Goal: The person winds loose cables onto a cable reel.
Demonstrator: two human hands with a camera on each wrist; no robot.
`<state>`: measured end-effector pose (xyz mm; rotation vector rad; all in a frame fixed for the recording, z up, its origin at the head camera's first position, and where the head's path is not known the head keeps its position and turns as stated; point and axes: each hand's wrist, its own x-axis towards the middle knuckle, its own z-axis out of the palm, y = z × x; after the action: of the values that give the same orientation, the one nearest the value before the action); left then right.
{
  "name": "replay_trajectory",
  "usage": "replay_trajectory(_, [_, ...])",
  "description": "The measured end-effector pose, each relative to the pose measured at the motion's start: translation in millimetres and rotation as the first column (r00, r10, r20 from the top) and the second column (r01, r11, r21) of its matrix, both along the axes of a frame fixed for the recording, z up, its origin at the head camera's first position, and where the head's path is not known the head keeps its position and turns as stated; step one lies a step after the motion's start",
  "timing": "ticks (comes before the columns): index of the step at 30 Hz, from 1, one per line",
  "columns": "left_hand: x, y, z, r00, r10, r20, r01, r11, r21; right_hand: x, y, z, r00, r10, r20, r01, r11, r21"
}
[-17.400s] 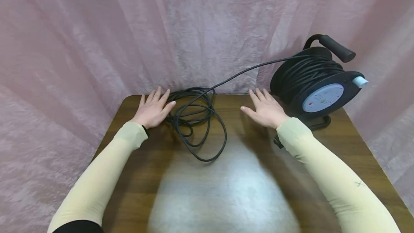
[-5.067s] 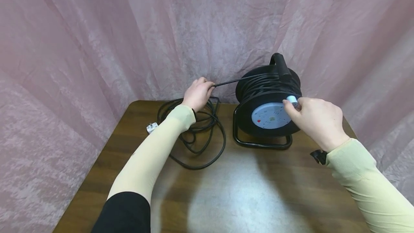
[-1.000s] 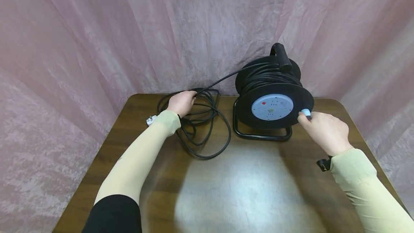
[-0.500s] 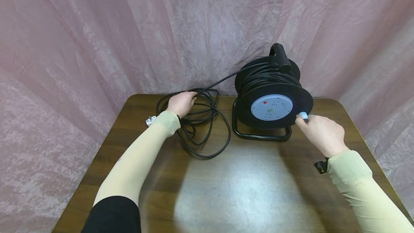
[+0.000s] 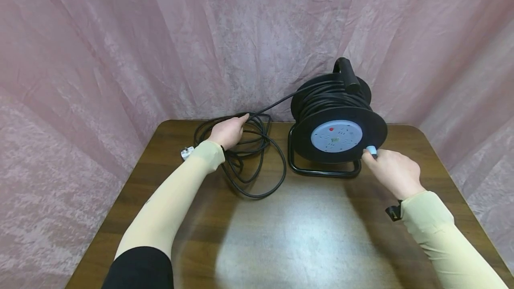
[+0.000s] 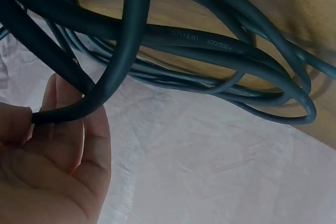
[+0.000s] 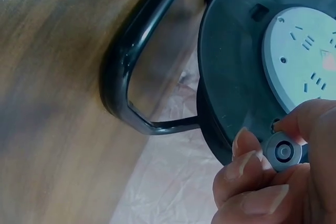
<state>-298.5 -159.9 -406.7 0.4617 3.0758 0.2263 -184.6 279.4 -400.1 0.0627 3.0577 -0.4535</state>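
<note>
A black cable reel (image 5: 371, 121) with a pale blue socket plate (image 5: 336, 136) stands upright on its tubular frame at the table's back right. My right hand (image 5: 395, 173) pinches the pale crank knob (image 5: 372, 150) low on the drum's right side; in the right wrist view, thumb and fingers surround that knob (image 7: 284, 151). From the drum's top a black cable (image 5: 277, 102) slopes down left to my left hand (image 5: 227, 133). Close up, the left thumb and fingers pinch the cable (image 6: 63, 114). Loose cable loops (image 5: 257, 196) lie beneath and beside this hand.
A white plug (image 5: 187, 152) lies left of the loops, by my left forearm. The reel's foot bar (image 5: 321, 173) rests on the wooden table (image 5: 305, 231). A pink curtain (image 5: 241, 39) hangs right behind the table's back edge.
Flat at first, both hands since took hold of cable and knob; the reel came left. Lately the left hand slid back from the reel, and the right hand turns the knob down and left.
</note>
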Motion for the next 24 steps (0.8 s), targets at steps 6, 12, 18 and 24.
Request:
replay_trajectory(6, [1.5,-3.5,-2.5,0.999,-0.006,0.048,0.005,1.0,0.028,0.0,-1.8,-6.4,1.0,0.009,0.003,-0.009,1.0,-0.003])
replay_trajectory(12, [0.3,-6.4,-1.6,1.0,-0.019,0.013,0.018,0.998,0.065,-0.8,-0.9,-10.1,1.0,0.011,0.022,-0.011,1.0,-0.009])
replay_trajectory(18, [2.0,-7.1,5.4,0.998,-0.032,0.054,0.028,0.997,0.077,-4.1,-2.0,-12.4,1.0,0.012,0.017,-0.012,1.0,-0.014])
replay_trajectory(24, [6.7,-10.7,3.8,0.993,-0.03,0.116,0.019,0.996,0.092,-3.6,-3.9,-16.9,0.999,0.016,0.045,-0.015,1.0,-0.02])
